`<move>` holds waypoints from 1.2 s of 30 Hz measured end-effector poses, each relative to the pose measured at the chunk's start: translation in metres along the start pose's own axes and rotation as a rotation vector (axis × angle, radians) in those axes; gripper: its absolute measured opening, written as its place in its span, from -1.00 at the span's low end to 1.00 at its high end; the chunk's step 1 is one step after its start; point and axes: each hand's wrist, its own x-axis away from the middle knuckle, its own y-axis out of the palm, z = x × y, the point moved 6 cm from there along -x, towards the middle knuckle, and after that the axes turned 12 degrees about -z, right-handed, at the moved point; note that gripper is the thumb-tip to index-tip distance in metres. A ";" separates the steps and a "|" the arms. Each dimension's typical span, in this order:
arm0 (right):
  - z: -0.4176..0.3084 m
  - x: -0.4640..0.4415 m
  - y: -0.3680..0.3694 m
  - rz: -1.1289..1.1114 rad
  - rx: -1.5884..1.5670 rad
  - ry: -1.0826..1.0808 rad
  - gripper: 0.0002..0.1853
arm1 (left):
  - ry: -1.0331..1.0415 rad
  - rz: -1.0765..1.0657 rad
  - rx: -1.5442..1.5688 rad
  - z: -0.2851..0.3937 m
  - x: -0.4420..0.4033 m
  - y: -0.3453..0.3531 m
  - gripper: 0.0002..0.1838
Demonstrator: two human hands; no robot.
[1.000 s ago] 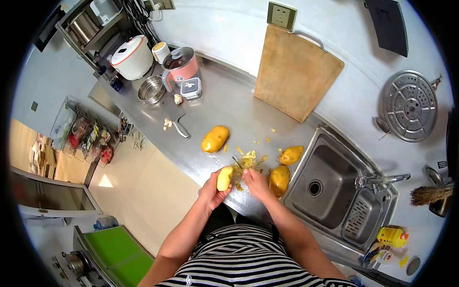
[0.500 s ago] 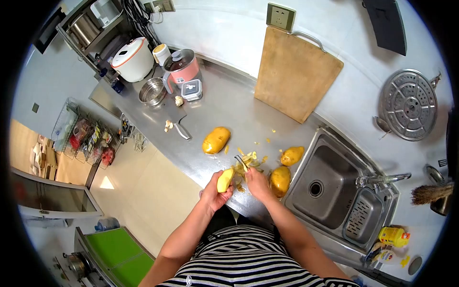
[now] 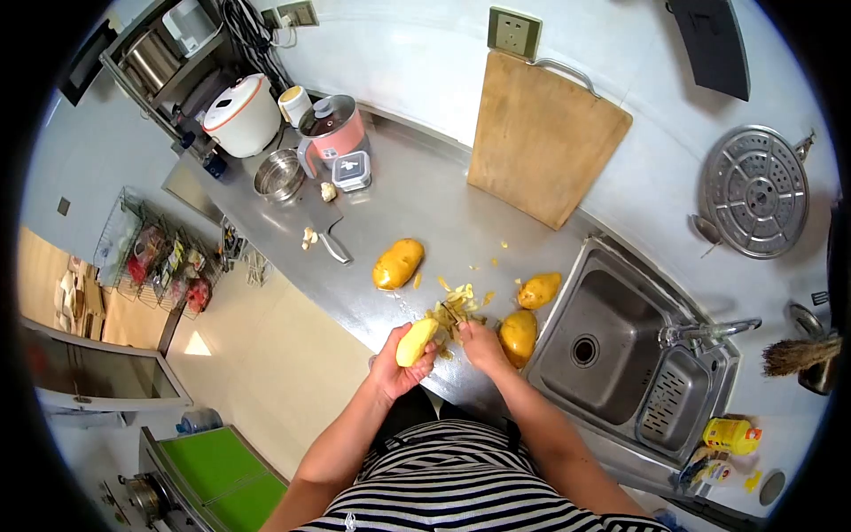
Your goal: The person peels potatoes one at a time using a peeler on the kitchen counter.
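Potato (image 3: 416,344) held in left hand (image 3: 396,367), peeler (image 3: 449,311) in right hand (image 3: 481,346) at three o'clock: peeling, seemingly, next stroke wanting steady hold!

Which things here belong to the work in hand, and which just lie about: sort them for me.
In use:
- peeled potato, in the left hand
- peeler, apparently, in the right hand
- peelings
- likely the unpeeled potatoes

Lying about, it seems:
- rice cooker
- bowl
- pink pot
- box
- board
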 end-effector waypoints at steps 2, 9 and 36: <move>-0.004 0.008 0.001 0.006 0.015 -0.048 -0.59 | 0.015 -0.051 0.005 -0.004 0.005 0.005 -0.50; -0.050 0.037 -0.015 0.053 -0.140 -0.170 -0.65 | 0.119 0.191 -0.445 0.010 0.012 0.011 -0.60; -0.068 0.044 -0.019 0.017 0.262 -0.071 -0.65 | 0.381 0.442 -1.622 0.032 0.010 -0.010 -0.42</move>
